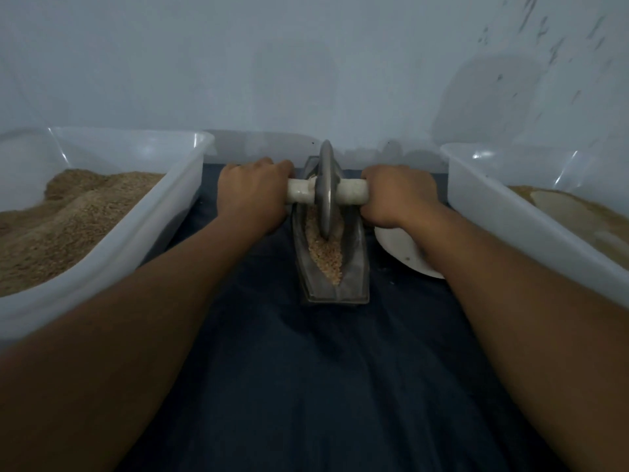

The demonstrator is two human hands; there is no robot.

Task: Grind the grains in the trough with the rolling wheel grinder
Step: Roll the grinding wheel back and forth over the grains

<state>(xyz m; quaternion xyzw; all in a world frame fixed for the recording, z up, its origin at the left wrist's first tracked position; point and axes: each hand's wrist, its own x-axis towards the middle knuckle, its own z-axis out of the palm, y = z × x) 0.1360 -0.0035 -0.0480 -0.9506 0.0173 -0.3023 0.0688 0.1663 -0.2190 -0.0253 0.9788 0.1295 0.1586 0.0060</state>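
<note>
- Trough [354, 267]: dark metal, boat-shaped and narrow, lying lengthwise on a dark blue cloth [323, 386], its near end toward the camera and its far end close to the pale wall [306, 63].
- Grains [326, 250]: pale tan, coarse, lying along the channel of the trough, visible from the wheel down toward the near tip.
- Rolling wheel grinder [326, 189]: grey metal disc standing upright on edge in the trough, in its far half, lower rim down among the grains; a pale cylindrical handle [352, 192] runs crosswise through its centre and sticks out on both sides.
- Left hand [253, 195]: fingers curled round the left end of the handle, knuckles up, close beside the disc.
- Right hand [398, 195]: fingers wrapped round the right end of the handle, likewise knuckles up; both forearms reach forward from the bottom corners of the view.
- Left tub [143, 233]: translucent white plastic, beside the trough on its left, holding a heap of brown ground material [68, 216].
- Right tub [510, 226]: translucent white plastic, on the trough's right, holding tan material; contents partly out of view.
- White dish [405, 250]: between the trough and the right tub, partly hidden beneath the right forearm.
</note>
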